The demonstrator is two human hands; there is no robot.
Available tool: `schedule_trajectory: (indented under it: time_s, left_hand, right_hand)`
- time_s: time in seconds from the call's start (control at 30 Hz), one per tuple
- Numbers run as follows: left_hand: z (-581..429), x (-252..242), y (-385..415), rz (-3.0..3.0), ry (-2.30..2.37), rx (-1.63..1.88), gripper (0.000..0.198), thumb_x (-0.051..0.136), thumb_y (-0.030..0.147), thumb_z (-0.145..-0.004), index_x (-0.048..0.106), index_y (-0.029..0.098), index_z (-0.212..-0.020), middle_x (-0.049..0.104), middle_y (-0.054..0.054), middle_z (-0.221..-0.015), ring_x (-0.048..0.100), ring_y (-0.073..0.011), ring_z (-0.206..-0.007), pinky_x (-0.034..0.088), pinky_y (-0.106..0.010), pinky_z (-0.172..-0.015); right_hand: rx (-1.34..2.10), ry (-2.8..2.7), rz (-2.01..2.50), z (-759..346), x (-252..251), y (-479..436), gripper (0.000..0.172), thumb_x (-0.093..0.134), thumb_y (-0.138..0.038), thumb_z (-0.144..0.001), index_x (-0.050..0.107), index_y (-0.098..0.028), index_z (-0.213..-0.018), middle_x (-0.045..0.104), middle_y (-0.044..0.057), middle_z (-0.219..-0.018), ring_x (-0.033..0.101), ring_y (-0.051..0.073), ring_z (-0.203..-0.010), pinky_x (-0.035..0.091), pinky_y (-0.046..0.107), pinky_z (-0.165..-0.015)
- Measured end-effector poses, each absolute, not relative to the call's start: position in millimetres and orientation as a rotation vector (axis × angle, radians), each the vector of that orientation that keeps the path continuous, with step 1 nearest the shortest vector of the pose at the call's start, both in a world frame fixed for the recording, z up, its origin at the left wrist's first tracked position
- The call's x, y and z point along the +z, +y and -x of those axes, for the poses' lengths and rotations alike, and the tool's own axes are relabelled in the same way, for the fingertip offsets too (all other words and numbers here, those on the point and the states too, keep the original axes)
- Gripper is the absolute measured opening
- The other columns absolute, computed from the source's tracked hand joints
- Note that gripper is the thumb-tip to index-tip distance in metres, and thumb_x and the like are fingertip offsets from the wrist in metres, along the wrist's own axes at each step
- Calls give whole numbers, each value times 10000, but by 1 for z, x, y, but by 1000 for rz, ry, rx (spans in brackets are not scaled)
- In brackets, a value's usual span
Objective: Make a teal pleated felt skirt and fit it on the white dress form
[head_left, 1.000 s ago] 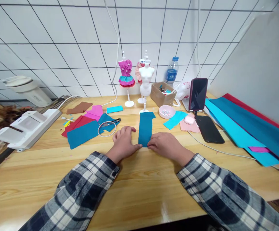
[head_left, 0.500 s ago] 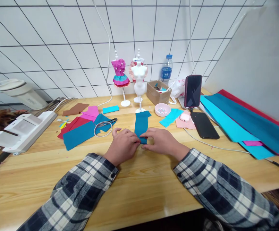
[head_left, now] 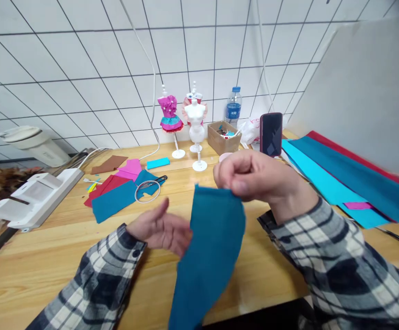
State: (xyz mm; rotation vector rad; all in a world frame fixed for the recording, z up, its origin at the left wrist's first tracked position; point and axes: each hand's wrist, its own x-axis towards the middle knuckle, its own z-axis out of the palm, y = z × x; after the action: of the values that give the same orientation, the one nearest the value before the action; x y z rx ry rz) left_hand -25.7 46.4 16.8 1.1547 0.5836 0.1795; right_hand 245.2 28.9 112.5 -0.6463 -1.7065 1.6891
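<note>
A teal strip of crepe paper [head_left: 211,243] hangs in front of me, its top edge folded over narrowly and its lower end curving down to the left. My right hand [head_left: 263,178] pinches the top right corner between thumb and fingers. Beside the strip's left edge, my left hand [head_left: 161,229] is open with the thumb raised; its fingertips reach the edge, and whether they touch it I cannot tell. Beyond the hands stands a bare white mini dress form [head_left: 196,121], next to another wearing a magenta and blue ruffled dress [head_left: 170,114].
Left of the hands lie a teal sheet [head_left: 113,201], red and pink pieces and a pale ring [head_left: 136,192]. At the back are a cardboard box [head_left: 220,142] and a water bottle [head_left: 234,107]. A phone [head_left: 271,133] stands right, near long coloured sheets [head_left: 354,178].
The teal strip has been lifted off the table and turned, held by my right hand, which rose toward me. My left hand has let go, opened and moved left and nearer.
</note>
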Motion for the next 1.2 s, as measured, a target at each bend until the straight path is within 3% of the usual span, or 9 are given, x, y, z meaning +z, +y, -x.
schedule_trajectory:
  time_s: [0.03, 0.1, 0.17, 0.23, 0.33, 0.53, 0.73, 1.03, 1.2]
  left_hand:
    - [33, 15, 53, -1077, 628, 240, 884, 293, 887, -788, 729, 153, -1020, 756, -140, -910, 717, -314, -857, 568, -443, -697]
    - [45, 7, 70, -1092, 847, 379, 676, 463, 727, -864, 698, 148, -1121, 744, -140, -961, 701, -230, -774, 560, -357, -678]
    - [51, -4, 86, -1276, 1162, 670, 590, 558, 658, -854, 699, 153, -1123, 731, -119, -970, 665, -184, -735, 547, -319, -682]
    - [50, -15, 96, -1609, 1360, 821, 563, 561, 636, -862, 707, 170, -1142, 714, -118, -1084, 658, -229, -922, 539, -366, -819]
    - [35, -26, 98, -2112, 1359, 836, 504, 569, 574, -877, 717, 184, -1160, 690, -116, -1192, 591, -277, -1145, 441, -437, -1028]
    - [7, -27, 92, -2422, 1229, 524, 286, 588, 450, -902, 763, 251, -1009, 723, -60, -1094, 620, -250, -1066, 384, -453, -997]
    - [5, -26, 95, -2462, 1248, 466, 132, 685, 373, -834, 745, 256, -828, 724, -18, -1000, 624, -237, -1026, 286, -474, -1020]
    - [2, -24, 93, -2468, 1327, 440, 105, 634, 293, -842, 723, 238, -831, 744, -20, -906, 644, -227, -949, 241, -523, -1040]
    - [4, -24, 92, -2509, 1337, 467, 110, 635, 288, -839, 733, 244, -814, 745, -19, -879, 643, -230, -952, 189, -553, -1075]
  right_hand:
    - [1686, -1669, 774, -245, 108, 39, 327, 802, -447, -701, 658, -166, -789, 518, -65, -612, 339, 38, -456, 231, 180, -399]
    - [1592, -1639, 1102, -240, 83, 60, 276, 771, -408, -735, 658, -159, -774, 475, -83, -556, 291, 33, -432, 200, 182, -393]
    - [1404, -1709, 1427, -230, 46, 76, 204, 752, -345, -753, 699, -149, -773, 574, -47, -600, 404, 49, -477, 273, 184, -432]
    - [1254, -1890, 1526, -218, 10, 86, 112, 712, -258, -781, 741, -149, -779, 696, 1, -705, 575, 92, -612, 403, 197, -553]
    - [1082, -2031, 1548, -207, -22, 88, 99, 702, -256, -791, 773, -186, -792, 755, 8, -774, 649, 131, -711, 436, 223, -649]
    - [781, -2171, 1600, -205, -23, 84, 132, 690, -340, -825, 786, -250, -819, 775, -14, -823, 668, 142, -758, 404, 235, -638]
    - [778, -2154, 1541, -205, -25, 85, 98, 706, -285, -822, 794, -244, -836, 781, -9, -861, 683, 148, -807, 436, 235, -700]
    - [692, -2149, 1486, -208, -34, 88, 135, 751, -291, -796, 795, -247, -916, 766, 5, -874, 682, 151, -823, 456, 245, -733]
    - [591, -2184, 1518, -205, -36, 86, 85, 707, -248, -816, 786, -247, -847, 741, 3, -883, 661, 144, -823, 436, 243, -713]
